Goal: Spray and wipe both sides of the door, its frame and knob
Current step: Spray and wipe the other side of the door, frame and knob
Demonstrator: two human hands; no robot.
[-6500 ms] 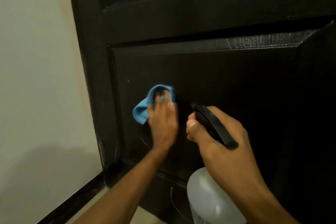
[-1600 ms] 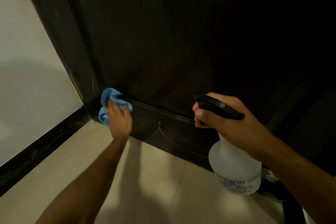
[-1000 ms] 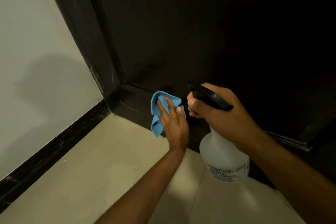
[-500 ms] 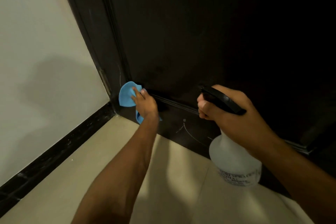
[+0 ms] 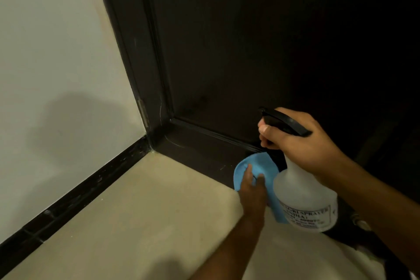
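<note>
A dark brown door fills the upper right, with its dark frame running down to the floor on the left. My left hand presses a blue cloth flat against the door's bottom rail, just above the floor. My right hand grips the black trigger head of a translucent white spray bottle, which hangs in front of the cloth's right part. The knob is out of view.
A pale wall stands on the left with a black skirting strip along its base. Beige floor stretches below the door. The far right of the door is too dark to make out.
My left hand has slid the cloth right along the bottom rail, from the frame corner to just under the spray bottle. My right hand and the bottle have barely moved.
</note>
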